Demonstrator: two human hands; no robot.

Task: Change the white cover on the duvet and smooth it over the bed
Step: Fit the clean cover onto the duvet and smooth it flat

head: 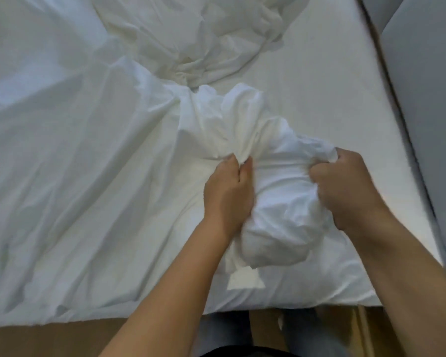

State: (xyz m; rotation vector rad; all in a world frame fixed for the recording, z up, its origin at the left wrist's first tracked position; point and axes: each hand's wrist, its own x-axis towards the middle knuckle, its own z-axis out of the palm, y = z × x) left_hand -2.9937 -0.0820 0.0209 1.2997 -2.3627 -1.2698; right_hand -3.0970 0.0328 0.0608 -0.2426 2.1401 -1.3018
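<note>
I stand at the foot edge of the bed [319,73], both hands clamped on a bunched lump of the white duvet cover [281,202] near the bed's right corner. My left hand [229,191] pinches a gathered fold of the fabric between thumb and fingers; my right hand [345,186] is closed in a fist on the crumpled upper right of the lump. The two hands are apart, with the wad between them. The rest of the cover spreads wrinkled to the left across the bed. A second heap of white bedding [191,39] lies further up. A small white tag [245,279] hangs below the lump; I can read no writing on it. A grey padded panel [422,73] runs along the right side
</note>
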